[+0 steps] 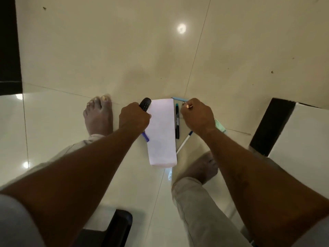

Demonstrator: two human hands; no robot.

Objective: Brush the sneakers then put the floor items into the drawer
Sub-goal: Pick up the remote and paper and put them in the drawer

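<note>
A folded white paper [162, 132] lies on the tiled floor between my bare feet. My left hand [133, 117] grips a black remote control [145, 104] together with a purple pen [145, 137] at the paper's left edge. My right hand [196, 115] pinches a small metallic object [188, 105], perhaps keys, right of the paper. A black marker [177, 122] lies beside the paper. A light blue pen [179, 98] lies just beyond it. A white pen with a blue cap [184, 141] and a green item [220, 126] lie partly under my right hand. No sneakers are in view.
A white furniture piece with a dark side [293, 132] stands at the right. A dark panel [8, 47] runs along the left edge. A dark object [115, 227] sits at the bottom near my legs. Glossy floor tiles [124, 41] stretch ahead.
</note>
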